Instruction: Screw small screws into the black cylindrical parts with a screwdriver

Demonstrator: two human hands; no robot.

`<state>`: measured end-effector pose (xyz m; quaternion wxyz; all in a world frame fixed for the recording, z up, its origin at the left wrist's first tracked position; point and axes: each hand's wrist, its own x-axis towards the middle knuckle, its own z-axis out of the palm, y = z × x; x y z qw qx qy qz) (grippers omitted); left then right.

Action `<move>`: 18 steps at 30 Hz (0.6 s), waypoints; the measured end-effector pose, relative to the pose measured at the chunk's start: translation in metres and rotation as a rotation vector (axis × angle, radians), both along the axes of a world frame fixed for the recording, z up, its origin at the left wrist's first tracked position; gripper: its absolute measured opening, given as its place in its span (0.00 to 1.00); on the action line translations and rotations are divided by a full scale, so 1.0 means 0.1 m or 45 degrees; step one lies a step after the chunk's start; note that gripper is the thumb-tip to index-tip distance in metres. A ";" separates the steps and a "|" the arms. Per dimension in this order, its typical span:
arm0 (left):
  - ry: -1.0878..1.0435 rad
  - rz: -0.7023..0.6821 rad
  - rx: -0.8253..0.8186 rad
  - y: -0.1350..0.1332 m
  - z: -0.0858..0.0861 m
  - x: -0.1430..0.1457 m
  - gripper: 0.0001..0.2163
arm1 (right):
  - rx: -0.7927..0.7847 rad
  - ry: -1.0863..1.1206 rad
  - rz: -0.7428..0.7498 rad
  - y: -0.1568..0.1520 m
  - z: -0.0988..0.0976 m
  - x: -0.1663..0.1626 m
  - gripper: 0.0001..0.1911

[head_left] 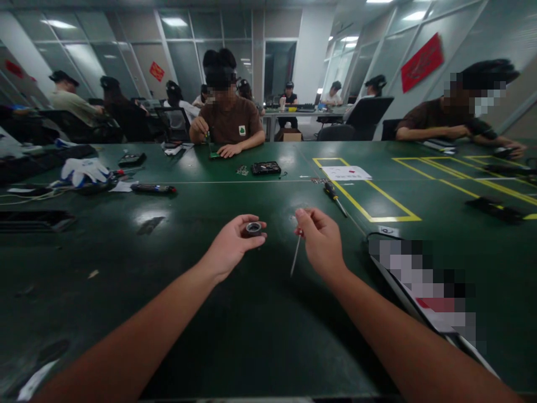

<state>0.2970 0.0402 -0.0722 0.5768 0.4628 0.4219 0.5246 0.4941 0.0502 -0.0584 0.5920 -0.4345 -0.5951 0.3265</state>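
Note:
My left hand is closed around a small round black ring-shaped part, held with its opening facing up above the green table. My right hand pinches a thin screwdriver near its red top; the shaft hangs down and slightly left. The two hands are a short way apart near the table's middle, the ring to the left of the screwdriver.
A yellow-handled screwdriver lies ahead to the right beside yellow floor-tape markings and a white sheet. White gloves and a dark tool lie at left. A person works opposite, another at right. A black tray sits ahead.

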 end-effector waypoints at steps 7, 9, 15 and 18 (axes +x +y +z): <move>0.257 -0.087 0.221 -0.11 -0.25 0.16 0.23 | 0.058 0.119 -0.055 -0.08 0.05 -0.03 0.16; 0.310 -0.088 0.283 -0.13 -0.30 0.13 0.23 | 0.115 0.138 -0.087 -0.08 0.03 -0.05 0.16; 0.306 -0.043 0.286 -0.16 -0.35 0.13 0.22 | 0.233 0.061 -0.082 -0.12 -0.02 -0.06 0.14; 0.322 -0.040 0.318 -0.15 -0.38 0.12 0.21 | 0.244 -0.078 -0.070 -0.14 -0.03 -0.05 0.13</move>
